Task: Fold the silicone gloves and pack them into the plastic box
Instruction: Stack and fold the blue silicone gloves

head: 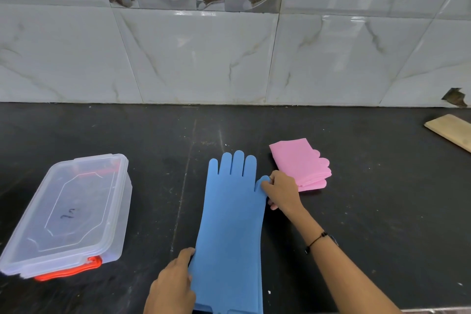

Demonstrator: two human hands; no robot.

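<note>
Blue silicone gloves (229,224) lie flat and stacked on the black counter, fingers pointing to the wall. My right hand (281,192) pinches the blue thumb at the gloves' right edge. My left hand (173,285) rests against the cuff end's left edge, fingers touching it. Folded pink gloves (302,163) sit just right of the blue fingers, beyond my right hand. The clear plastic box (68,214) with its lid on and a red latch stands at the left, apart from both hands.
The black counter (369,186) runs back to a marbled tile wall. A wooden board (451,130) pokes in at the far right edge. The counter's front edge shows at the bottom right.
</note>
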